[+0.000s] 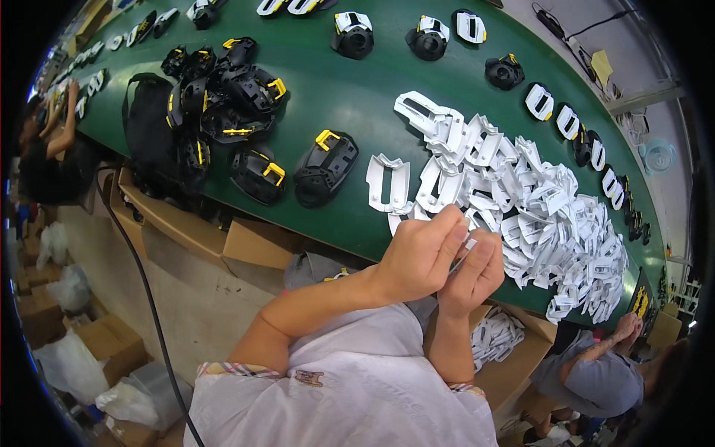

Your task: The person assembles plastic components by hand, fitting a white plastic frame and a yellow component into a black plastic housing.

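My left hand and my right hand meet in front of my chest, over the near edge of the table. Fingers of both are closed in a pinch around a small white plastic part; only a bit of it shows between the fingertips, the rest is hidden. Just beyond them lies a big heap of white plastic frames. One white frame with a long slot rests apart on its left side. Further left sits a black plastic shell with a yellow clip.
A pile of black shells and a black bag occupy the left of the green table. Finished-looking units line the far edge. Open cardboard boxes stand below. Co-workers sit at left and right. A black cable hangs left.
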Demonstrator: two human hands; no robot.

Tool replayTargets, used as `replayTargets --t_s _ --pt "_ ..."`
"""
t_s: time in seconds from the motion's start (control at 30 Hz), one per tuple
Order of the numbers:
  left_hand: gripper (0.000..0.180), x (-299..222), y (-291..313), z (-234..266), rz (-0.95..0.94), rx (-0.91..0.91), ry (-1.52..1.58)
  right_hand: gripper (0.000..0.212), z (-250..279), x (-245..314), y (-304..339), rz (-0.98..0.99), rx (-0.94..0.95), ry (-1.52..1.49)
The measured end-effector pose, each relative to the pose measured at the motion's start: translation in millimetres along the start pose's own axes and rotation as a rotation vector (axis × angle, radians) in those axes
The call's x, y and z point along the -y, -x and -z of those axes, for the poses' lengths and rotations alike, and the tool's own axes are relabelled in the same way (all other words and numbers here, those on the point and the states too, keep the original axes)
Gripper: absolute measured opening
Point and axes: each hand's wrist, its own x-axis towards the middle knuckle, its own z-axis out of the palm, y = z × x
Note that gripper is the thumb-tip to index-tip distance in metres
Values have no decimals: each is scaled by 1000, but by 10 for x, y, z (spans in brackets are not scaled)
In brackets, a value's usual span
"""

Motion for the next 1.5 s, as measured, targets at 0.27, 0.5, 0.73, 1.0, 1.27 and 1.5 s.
replayTargets --t_s 0.27,0.5,0.73,1.0,1.27,1.5 --pt "15 -28 -11 -1 -47 2 -122 33 -8 13 -15 -81 -4 -43" --pt "12 130 39 -54 -377 -71 -203 33 -31 -25 -4 -286 16 -55" --pt "14 56 -41 14 -87 -3 -75 32 -105 14 29 -201 -99 -204" --pt "22 60 -587 367 10 156 -254 16 220 -185 38 -370 81 -367" --pt "33 977 -2717 233 -162 11 -956 15 460 -4 25 -370 84 -417" --pt "82 1191 -2984 -540 298 108 -977 13 611 112 195 -314 118 -272"
